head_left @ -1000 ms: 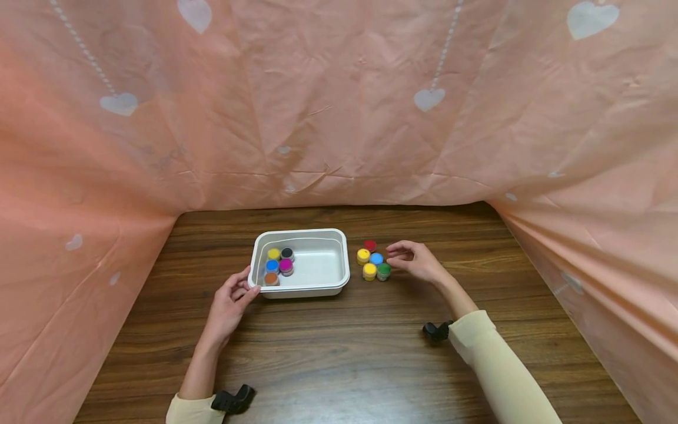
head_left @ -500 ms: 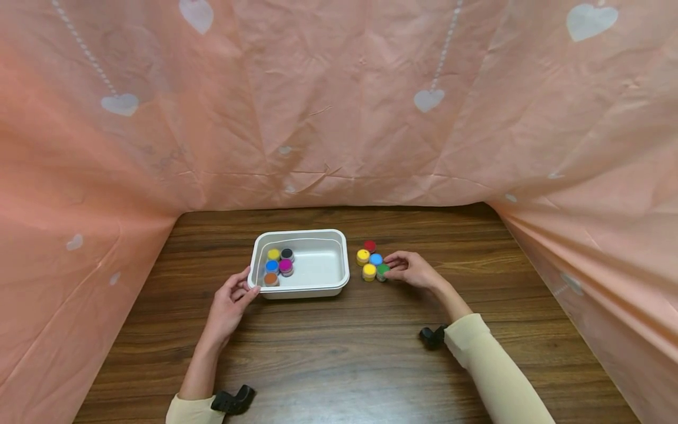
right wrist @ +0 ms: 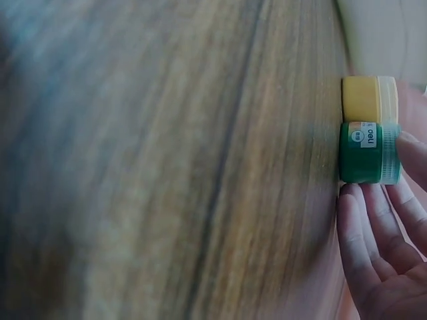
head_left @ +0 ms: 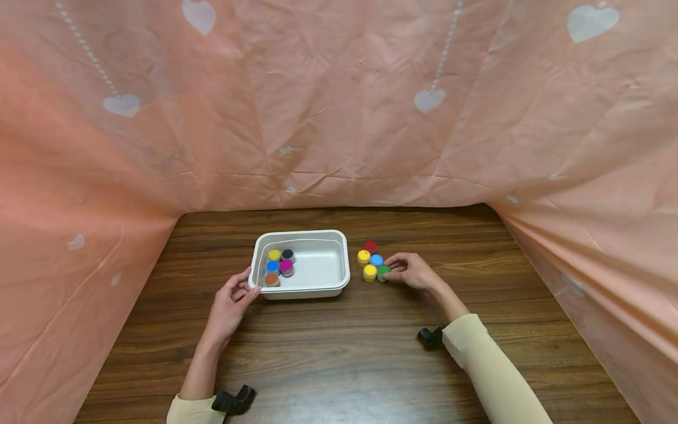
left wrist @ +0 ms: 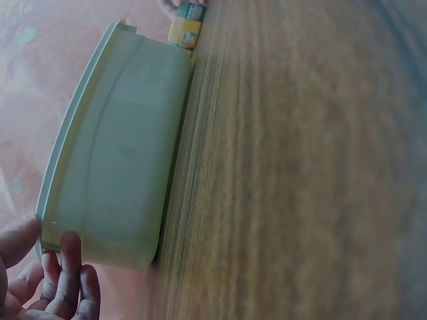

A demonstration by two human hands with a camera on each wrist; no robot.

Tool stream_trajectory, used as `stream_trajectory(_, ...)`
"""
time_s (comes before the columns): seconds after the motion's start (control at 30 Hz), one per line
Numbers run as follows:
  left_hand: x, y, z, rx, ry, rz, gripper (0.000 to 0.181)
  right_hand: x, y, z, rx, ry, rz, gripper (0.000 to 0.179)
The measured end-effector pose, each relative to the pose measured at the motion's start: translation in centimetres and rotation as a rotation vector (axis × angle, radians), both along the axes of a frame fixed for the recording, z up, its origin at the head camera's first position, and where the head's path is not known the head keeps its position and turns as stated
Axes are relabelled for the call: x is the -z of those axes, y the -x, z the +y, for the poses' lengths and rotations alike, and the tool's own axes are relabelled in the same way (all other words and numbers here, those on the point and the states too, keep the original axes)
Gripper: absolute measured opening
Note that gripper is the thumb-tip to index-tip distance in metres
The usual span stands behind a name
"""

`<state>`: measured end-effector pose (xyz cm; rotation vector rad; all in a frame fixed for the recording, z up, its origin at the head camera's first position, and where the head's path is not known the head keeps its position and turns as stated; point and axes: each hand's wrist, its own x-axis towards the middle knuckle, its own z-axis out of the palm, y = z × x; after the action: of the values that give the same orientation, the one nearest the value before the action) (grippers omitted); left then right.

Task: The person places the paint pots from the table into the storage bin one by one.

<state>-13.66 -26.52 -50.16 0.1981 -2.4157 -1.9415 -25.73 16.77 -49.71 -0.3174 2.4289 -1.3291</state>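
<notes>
My left hand (head_left: 229, 306) pinches the near left corner of a white plastic tray (head_left: 339, 290), thumb on the rim and fingers beneath it. Inside the tray's left part stand a yellow (head_left: 273, 255), a black, a blue, a magenta (head_left: 286, 267) and an orange-brown paint jar (head_left: 272, 280). To the tray's right, my right hand (head_left: 415, 272) holds a green paint jar (right wrist: 361, 152) upright on the table, the thumb at its lid and the fingers at its side. Touching or close beside it are a yellow jar (head_left: 369, 272), a light blue jar (head_left: 376, 260), another yellow jar (head_left: 363, 257) and a red jar (head_left: 370, 247).
A dark wooden table (head_left: 339, 347) lies under everything. Pink cloth (head_left: 339, 118) with white hearts hangs behind and along both sides. A black wrist device (head_left: 233, 400) sits at the left cuff, another (head_left: 431, 338) at the right.
My right hand has come down and toward me, from beside the blue jar onto the green jar. My left hand stays on the tray's corner.
</notes>
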Motion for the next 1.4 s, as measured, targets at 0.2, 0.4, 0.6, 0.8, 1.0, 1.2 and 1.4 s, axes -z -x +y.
stream_trajectory(0.2,0.1,0.0,0.1,-0.006,-0.004,0.006,0.059,0.2,0.1,0.2,-0.005,0.018,0.0,0.033)
stream_trajectory(0.4,0.1,0.0,0.1,-0.003,-0.006,0.012,0.059,0.2,0.1,0.4,0.003,0.032,-0.013,0.035)
stream_trajectory(0.6,0.1,0.0,0.0,-0.001,-0.012,0.003,0.06,0.4,0.1,0.7,0.017,0.064,-0.011,0.038)
stream_trajectory(0.8,0.2,-0.1,0.0,0.0,-0.015,0.005,0.06,-0.1,0.1,1.0,0.027,0.066,0.009,0.037)
stream_trajectory(1.0,0.2,0.0,0.0,-0.003,-0.005,0.02,0.059,-1.0,0.2,1.1,0.046,0.074,0.029,0.037)
stream_trajectory(1.2,0.3,0.1,0.1,0.013,-0.022,0.027,0.059,-2.0,-0.2,1.1,0.056,0.093,0.044,0.038)
stream_trajectory(1.4,0.4,0.1,0.0,0.004,-0.013,0.021,0.059,-3.4,-0.4,0.4,0.044,0.089,0.063,0.037)
